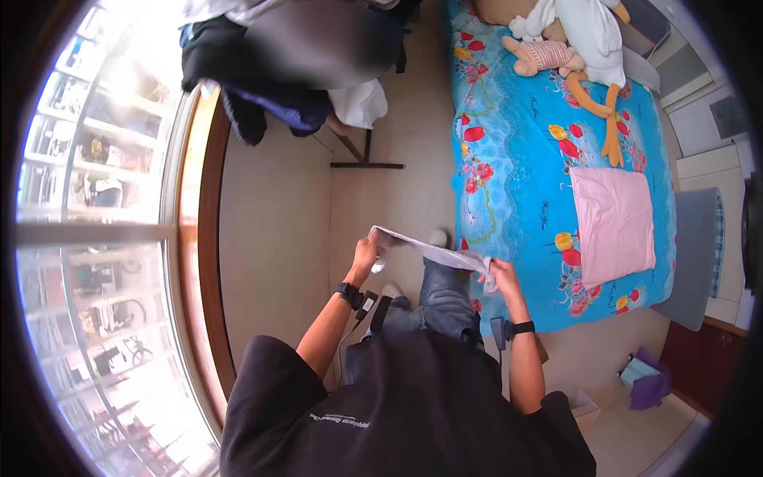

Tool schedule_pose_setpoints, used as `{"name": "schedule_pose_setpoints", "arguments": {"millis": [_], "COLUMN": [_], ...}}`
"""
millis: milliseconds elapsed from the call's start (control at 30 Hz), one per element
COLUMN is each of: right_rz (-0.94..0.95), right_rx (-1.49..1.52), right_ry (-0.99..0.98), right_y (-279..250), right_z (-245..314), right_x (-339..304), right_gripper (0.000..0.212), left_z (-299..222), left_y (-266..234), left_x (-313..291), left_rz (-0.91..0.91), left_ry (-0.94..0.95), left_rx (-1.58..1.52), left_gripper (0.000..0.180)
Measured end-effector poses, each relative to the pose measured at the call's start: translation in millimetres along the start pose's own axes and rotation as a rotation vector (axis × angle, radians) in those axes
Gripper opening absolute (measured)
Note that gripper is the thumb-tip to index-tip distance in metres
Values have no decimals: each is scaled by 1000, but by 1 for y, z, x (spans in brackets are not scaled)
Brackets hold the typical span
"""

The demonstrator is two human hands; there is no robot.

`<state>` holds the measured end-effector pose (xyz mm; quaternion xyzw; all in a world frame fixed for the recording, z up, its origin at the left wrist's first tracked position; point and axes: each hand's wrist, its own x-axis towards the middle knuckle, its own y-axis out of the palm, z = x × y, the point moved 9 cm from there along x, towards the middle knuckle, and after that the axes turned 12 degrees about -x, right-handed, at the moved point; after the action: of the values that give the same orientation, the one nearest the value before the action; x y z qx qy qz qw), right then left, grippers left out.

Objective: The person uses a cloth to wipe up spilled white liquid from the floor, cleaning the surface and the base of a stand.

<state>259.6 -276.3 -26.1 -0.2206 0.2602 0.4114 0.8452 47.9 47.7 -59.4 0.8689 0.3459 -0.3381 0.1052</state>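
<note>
A pale greyish-white piece of cloth (pixel 435 252) is stretched between my two hands, in front of my legs. My left hand (pixel 366 253) pinches one end of it, and a loose corner dangles beside the fingers. The other end is bunched in my right hand (pixel 504 278), close to the bed's near edge. Whether the cloth is a garment or a towel I cannot tell. On the bed, to the right, lies a flat pink folded cloth (pixel 613 226), apart from both hands.
The bed has a blue flowered sheet (pixel 517 183). A white plush bird (pixel 592 40) and a striped plush toy (pixel 548 57) lie at its far end. Clothes (pixel 294 95) heap on a stand at the far left. A bright window (pixel 95 238) fills the left; a purple bag-like item (pixel 650 387) sits at lower right.
</note>
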Motion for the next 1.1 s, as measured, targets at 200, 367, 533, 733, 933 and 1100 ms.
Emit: {"name": "schedule_pose_setpoints", "arguments": {"millis": [200, 367, 533, 733, 933, 1100], "right_rz": [-52, -94, -174, -301, -404, -495], "right_rx": [-211, -376, -345, -402, -267, -397], "right_ry": [-62, -47, -30, -66, -249, -347], "right_y": [-31, -44, -71, -72, -111, -124], "right_z": [92, 134, 145, 219, 320, 361], "right_x": [148, 267, 387, 516, 664, 771], "right_gripper": [22, 20, 24, 28, 18, 20], "left_z": [-92, -82, -87, -159, -278, -267], "left_y": [5, -4, 41, 56, 70, 32], "left_x": [125, 216, 346, 508, 633, 708], "left_rz": [-232, -346, -291, -291, -77, -109], "left_ry": [91, -207, -499, -206, 158, 114], "left_rx": [-439, -282, -608, -648, -634, -385], "left_gripper": [67, 84, 85, 60, 28, 38]}}
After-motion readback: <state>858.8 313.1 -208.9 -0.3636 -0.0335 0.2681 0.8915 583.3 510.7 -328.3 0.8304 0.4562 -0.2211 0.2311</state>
